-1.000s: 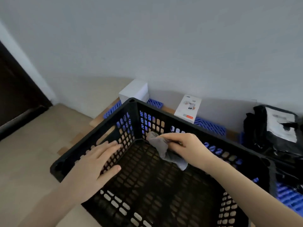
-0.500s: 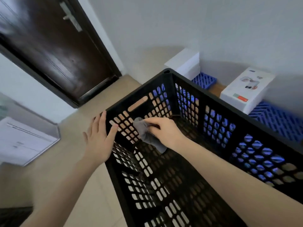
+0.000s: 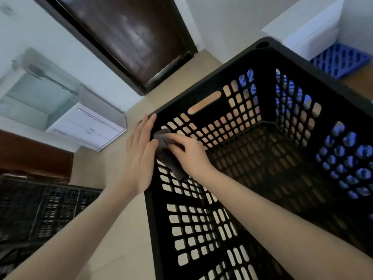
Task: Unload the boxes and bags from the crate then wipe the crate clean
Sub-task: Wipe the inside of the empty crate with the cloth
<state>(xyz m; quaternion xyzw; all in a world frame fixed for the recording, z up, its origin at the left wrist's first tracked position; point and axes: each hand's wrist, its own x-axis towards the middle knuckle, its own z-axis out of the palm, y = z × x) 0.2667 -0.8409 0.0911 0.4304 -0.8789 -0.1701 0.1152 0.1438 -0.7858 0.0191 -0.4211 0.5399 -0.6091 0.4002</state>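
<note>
Sliding leftward along the end wall since half a second ago, the right hand (image 3: 189,156) has carried the grey cloth (image 3: 168,158) from the middle of that wall into the crate's left-hand corner, and the left hand (image 3: 141,156) has closed in on the same corner from outside. The black crate (image 3: 207,87) stands on the beige floor (image 3: 121,229), its perforated walls and slotted bottom showing through to the floor and to blue beneath. The right hand's fingers (image 3: 177,139) are curled over the cloth, gripping it and pressing it against the inner face of the corner; the cloth's lower end hangs out below the palm against the side wall. The left hand lies flat on the outer face of that corner, fingers (image 3: 147,126) straight and held together, tips reaching up to the rim — its thumb sits just beside the cloth at the rim. Beyond the far corner of the crate a white box (image 3: 308,27) rests on a blue plastic grid (image 3: 341,59) against the wall. A dark door (image 3: 125,35) fills the upper middle, a white cabinet (image 3: 90,126) stands to the left, and a second black crate (image 3: 50,209) — blurred — lies at the lower left.
</note>
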